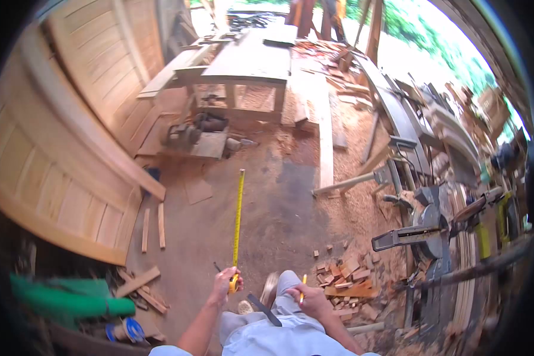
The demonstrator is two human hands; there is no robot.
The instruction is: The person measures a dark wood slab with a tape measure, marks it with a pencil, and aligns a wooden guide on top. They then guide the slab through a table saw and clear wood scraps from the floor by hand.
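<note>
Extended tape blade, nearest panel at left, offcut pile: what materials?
Tape blade: probably coated metal; yellow, running out straight, though plastic is possible.
Panel: wood, seemingly unvarnished; pale tan, board joints showing.
Offcut pile: likely raw wood; tan and reddish blocks, no evident gloss.

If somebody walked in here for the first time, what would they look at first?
Probably the bright yellow tape measure, its long blade sticking out from the left hand in the middle. Next, maybe the big wooden panels filling the left side, then the green bundle at the lower left.
</note>
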